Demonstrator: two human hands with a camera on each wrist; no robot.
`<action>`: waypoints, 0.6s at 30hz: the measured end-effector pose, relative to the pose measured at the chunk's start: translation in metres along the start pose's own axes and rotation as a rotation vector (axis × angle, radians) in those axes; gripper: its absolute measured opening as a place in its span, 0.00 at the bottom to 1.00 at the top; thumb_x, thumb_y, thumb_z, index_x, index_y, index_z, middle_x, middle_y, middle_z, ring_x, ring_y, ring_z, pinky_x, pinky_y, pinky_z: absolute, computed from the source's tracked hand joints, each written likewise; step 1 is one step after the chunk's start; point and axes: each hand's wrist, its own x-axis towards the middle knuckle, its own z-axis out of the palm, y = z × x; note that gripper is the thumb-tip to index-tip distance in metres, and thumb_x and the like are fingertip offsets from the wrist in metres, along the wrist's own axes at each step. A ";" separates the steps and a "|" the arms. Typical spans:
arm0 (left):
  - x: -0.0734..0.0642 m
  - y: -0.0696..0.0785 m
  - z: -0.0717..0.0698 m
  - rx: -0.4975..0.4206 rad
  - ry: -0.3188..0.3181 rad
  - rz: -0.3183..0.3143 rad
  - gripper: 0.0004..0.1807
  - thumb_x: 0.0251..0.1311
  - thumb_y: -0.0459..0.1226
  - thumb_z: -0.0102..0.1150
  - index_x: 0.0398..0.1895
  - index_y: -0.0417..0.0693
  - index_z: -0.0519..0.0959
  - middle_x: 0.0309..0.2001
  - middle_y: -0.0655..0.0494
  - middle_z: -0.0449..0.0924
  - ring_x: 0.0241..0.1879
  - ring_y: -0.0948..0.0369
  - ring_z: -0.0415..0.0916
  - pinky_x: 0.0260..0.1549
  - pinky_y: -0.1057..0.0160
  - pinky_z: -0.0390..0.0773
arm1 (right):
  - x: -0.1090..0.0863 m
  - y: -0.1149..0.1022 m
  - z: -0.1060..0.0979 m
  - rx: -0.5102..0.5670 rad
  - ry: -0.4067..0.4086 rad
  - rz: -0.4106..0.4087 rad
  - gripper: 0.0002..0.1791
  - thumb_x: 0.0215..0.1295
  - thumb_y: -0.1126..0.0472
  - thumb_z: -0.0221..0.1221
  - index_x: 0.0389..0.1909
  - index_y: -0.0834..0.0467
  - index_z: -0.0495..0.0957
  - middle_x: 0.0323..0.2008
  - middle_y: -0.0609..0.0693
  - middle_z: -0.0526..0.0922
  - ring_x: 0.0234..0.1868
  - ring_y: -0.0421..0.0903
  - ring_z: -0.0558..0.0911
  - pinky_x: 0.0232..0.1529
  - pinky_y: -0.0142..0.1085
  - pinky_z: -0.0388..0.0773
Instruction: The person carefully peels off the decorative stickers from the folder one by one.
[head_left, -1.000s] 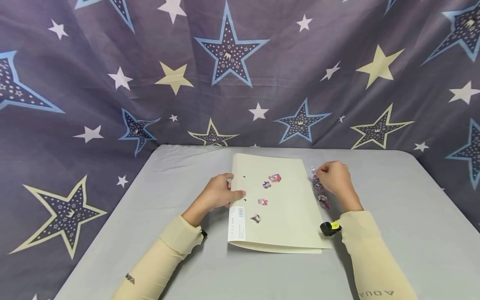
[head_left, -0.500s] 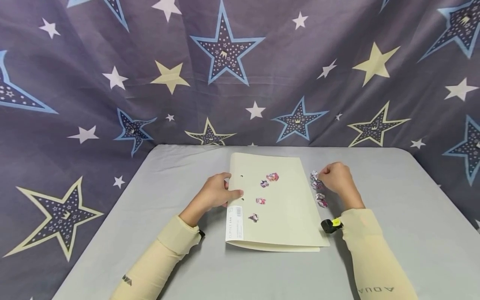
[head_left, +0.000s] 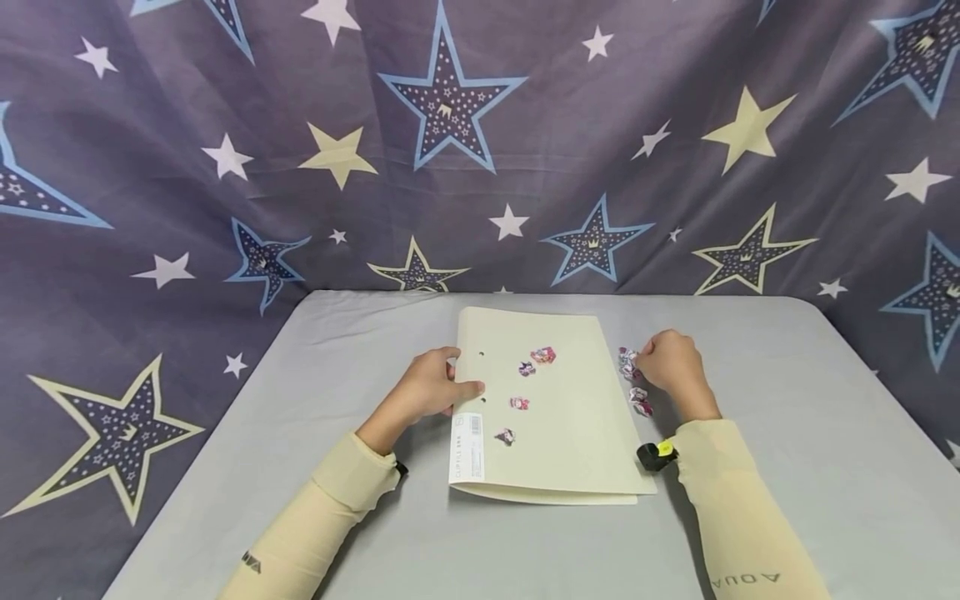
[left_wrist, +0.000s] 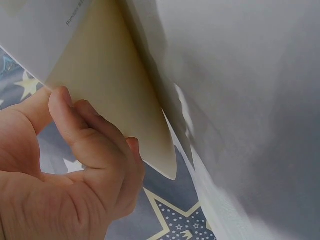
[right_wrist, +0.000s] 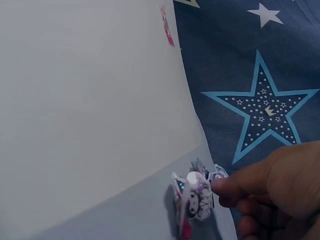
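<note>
A cream clip file folder (head_left: 562, 433) lies on the table with several small cartoon character stickers (head_left: 543, 356) on its cover. My left hand (head_left: 431, 383) grips its spine edge, thumb on top and fingers below; in the left wrist view the curled fingers (left_wrist: 95, 140) press against the cream cover. Right of the folder sits a small heap of loose stickers (head_left: 628, 364). At that heap, my right hand (head_left: 671, 362) pinches a sticker (right_wrist: 218, 172) between thumb and index finger, the fingertips partly hiding it. More loose stickers (right_wrist: 199, 200) stand beside the fingertips.
Another small group of stickers (head_left: 641, 402) lies nearer me beside the folder's right edge. A white label (head_left: 468, 446) marks the spine's lower part. The grey cloth-covered table (head_left: 360, 333) meets a star-patterned curtain (head_left: 465, 200) behind and at the sides.
My right hand stays at the sticker heap, its fingers shifting slightly; the upper loose stickers are bunched closer together than before. My left hand keeps its grip. The whole view has drifted slightly.
</note>
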 end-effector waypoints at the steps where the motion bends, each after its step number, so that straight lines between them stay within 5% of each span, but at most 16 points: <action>1: 0.000 0.000 0.000 0.003 0.001 -0.002 0.47 0.57 0.40 0.76 0.76 0.34 0.62 0.40 0.46 0.71 0.22 0.57 0.80 0.25 0.52 0.86 | 0.000 0.001 0.001 -0.007 0.000 0.003 0.13 0.61 0.63 0.60 0.16 0.58 0.77 0.20 0.53 0.79 0.22 0.51 0.75 0.23 0.41 0.72; 18: 0.000 0.000 0.000 0.019 0.000 -0.004 0.47 0.57 0.41 0.76 0.76 0.35 0.63 0.39 0.46 0.71 0.21 0.57 0.80 0.25 0.53 0.86 | -0.002 -0.015 -0.004 0.008 -0.022 -0.057 0.15 0.65 0.63 0.63 0.17 0.58 0.77 0.18 0.50 0.78 0.21 0.48 0.73 0.21 0.38 0.69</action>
